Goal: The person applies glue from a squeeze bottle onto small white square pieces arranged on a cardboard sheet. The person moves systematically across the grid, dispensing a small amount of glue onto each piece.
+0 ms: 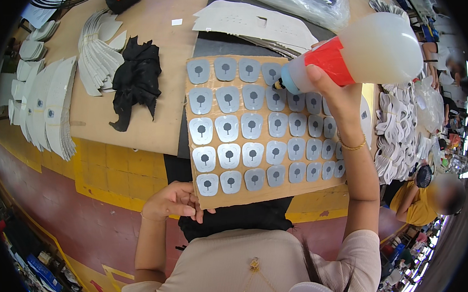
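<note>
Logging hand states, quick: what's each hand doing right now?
Left hand: loosely curled at the cardboard sheet; grip can't be told.
Right hand: closed, holding the red-taped plastic bottle.

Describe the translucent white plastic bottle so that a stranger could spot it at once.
Find the brown cardboard sheet bearing rows of silvery rounded patches. At its far right, the bare right hand holds the bottle, its nozzle pointing left. Its red band and pale blue collar set it apart from the flat pale pieces beyond.
</note>
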The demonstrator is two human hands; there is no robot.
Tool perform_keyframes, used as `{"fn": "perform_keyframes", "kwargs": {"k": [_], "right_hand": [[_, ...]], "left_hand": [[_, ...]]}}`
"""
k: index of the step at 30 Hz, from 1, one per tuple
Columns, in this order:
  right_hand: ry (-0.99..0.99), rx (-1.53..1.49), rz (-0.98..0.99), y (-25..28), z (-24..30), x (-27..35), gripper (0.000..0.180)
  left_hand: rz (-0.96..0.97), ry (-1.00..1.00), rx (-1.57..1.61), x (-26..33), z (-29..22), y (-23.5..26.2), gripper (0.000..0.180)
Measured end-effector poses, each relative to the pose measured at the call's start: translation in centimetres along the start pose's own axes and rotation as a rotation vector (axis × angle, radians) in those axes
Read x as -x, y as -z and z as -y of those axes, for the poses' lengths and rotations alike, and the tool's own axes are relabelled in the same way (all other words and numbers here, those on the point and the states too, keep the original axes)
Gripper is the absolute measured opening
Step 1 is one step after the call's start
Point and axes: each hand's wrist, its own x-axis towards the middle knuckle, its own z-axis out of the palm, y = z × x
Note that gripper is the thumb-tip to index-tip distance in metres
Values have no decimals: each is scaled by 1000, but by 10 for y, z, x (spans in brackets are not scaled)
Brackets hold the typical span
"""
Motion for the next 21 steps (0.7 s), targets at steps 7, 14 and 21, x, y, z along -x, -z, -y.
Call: {"fn": "perform_keyframes", "kwargs": {"k": [7,14,21], "right_hand": [[-8,-22,67,-5,17,-5,45],[14,-5,66,-23,13,-5,42],[60,2,103,-30,8,-8,41]], "left_hand": [[23,21,-15,1,-2,2,45],[20,25,1,4,-3,2,48],[16,17,12,6,-4,2,46]]}}
